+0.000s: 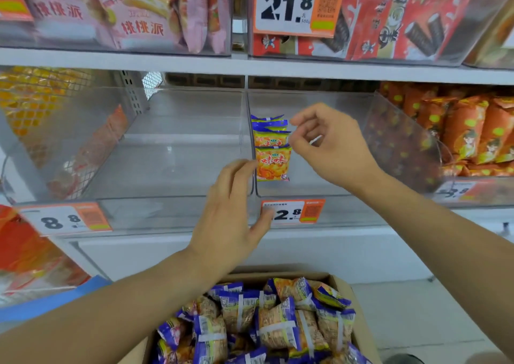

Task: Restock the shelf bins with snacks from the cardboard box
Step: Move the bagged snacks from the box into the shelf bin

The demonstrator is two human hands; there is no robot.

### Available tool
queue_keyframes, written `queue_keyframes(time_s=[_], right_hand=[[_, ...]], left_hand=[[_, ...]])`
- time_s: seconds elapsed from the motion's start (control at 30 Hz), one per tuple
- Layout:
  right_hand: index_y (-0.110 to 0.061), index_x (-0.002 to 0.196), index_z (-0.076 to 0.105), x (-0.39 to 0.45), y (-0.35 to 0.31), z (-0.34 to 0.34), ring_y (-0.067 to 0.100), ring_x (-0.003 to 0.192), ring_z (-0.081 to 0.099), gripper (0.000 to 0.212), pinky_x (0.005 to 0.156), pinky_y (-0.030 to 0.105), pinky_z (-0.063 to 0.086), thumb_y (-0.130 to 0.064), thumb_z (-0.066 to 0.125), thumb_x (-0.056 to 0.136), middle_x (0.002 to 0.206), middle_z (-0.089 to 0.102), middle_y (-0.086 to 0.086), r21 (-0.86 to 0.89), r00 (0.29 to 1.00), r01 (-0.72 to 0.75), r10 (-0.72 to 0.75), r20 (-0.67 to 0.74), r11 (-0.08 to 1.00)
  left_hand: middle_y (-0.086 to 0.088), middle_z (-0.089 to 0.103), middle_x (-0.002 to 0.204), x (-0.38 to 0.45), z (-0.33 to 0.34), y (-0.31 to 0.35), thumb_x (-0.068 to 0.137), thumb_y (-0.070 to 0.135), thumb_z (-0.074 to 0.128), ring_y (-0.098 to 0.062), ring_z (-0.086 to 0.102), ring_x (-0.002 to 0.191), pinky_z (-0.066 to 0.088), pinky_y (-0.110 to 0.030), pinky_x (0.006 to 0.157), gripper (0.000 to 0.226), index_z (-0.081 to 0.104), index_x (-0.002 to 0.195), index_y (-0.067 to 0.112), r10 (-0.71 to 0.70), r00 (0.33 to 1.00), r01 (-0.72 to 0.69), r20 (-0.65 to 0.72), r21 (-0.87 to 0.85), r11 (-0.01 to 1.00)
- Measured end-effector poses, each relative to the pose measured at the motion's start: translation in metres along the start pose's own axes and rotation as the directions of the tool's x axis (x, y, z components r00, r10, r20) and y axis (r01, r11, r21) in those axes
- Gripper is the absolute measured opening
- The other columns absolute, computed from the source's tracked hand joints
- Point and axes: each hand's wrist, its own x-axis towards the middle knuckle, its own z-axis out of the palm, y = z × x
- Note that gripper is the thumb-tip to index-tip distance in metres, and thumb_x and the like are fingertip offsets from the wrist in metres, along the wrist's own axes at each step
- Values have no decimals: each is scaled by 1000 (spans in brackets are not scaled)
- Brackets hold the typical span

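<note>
Four snack packs [272,163] stand in the clear bin [319,169] – both hands, left hand [230,219] and right hand [333,146], hold nothing, fingers loose – next, grab more from the cardboard box [358,322].

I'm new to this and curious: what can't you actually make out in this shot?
- Price tag, head view: first digit hidden by the left hand.
- Cardboard box: lower part cut off by the bottom edge.
- Right hand: whether its fingertips touch the snack packets is unclear.
</note>
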Motion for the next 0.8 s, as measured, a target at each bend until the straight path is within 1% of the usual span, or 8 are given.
queue_keyframes(time_s=[0.13,0.23,0.37,0.47,0.53,0.6,0.7,0.8], right_hand=[[-13,87,68,-76,-26,13,7,61,61,13,56,22,47,-1,72,86,71,65,-3,228,969,44,-96,226,973],[-15,88,69,-118,-8,34,8,64,66,8,61,21,51,-7,73,88,76,70,-4,170,868,-85,-11,497,982],[-20,104,70,-141,28,61,7,84,65,18,77,28,56,-32,71,91,95,69,-6,-163,598,-52,161,785,985],[-24,118,64,-150,46,74,11,97,62,33,82,28,53,-42,70,90,108,65,-9,-308,323,73,270,907,948],[-23,117,63,-157,53,79,14,100,63,34,84,31,54,-39,73,88,110,65,-7,-349,203,120,321,925,929],[-19,117,64,-168,52,86,16,101,64,37,90,37,55,-36,76,87,111,66,-3,-338,139,163,318,938,927],[-17,129,56,-198,40,102,18,105,60,49,92,37,53,-37,75,88,121,61,1,-286,46,209,283,958,935],[-15,133,46,-232,33,123,20,102,56,60,86,36,52,-40,75,86,118,54,1,-266,7,288,275,961,920]], left_hand=[[-2,59,115,-9,-24,4,87,15,61,1,52,110,41,-14,95,27,64,112,6,223,974,-225,-32,-154,962],[17,62,85,-26,-35,-6,87,15,65,-2,59,76,47,-18,70,11,64,96,21,109,948,-63,298,-161,985],[18,64,98,-63,-33,-49,92,29,70,3,61,83,46,-11,69,19,61,108,34,-124,666,109,735,69,992],[12,60,114,-96,-37,-71,90,39,71,2,57,92,42,-6,75,37,60,123,25,-242,497,142,833,197,970],[5,57,124,-118,-38,-76,84,53,68,-4,54,100,47,-18,86,58,55,132,22,-282,443,141,851,245,959],[5,50,129,-139,-36,-75,77,68,64,-11,53,108,47,-35,96,77,47,138,26,-311,373,106,874,293,950],[1,34,132,-169,-30,-63,81,58,74,-23,50,115,48,-42,96,76,39,143,30,-334,249,63,909,329,942],[-5,18,149,-189,-28,-52,81,56,74,-29,41,131,46,-43,104,76,38,144,34,-353,270,28,896,359,933]])
